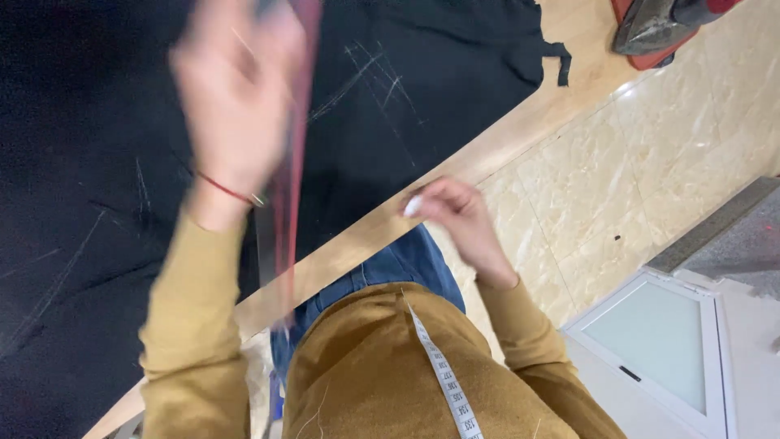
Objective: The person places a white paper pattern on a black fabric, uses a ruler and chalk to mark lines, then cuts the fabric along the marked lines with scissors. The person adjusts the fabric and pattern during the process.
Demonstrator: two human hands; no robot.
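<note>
Gripped in the blurred left hand (236, 97), a long red ruler (286, 203) hangs down across the table edge; the right hand (455, 215) pinches a small white chalk (413, 206) at that edge. Black cloth (97, 244) with chalk lines covers most of the wooden table (520, 130). Beyond lie the marble floor (650, 162), a white panel (658, 349), an iron (658, 28) at the far corner, and a measuring tape (443, 378) down the person's chest.

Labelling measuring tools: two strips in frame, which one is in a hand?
The red strip, blurred, hanging from the raised left hand. The white measuring tape just drapes down the person's front, touched by neither hand.
</note>
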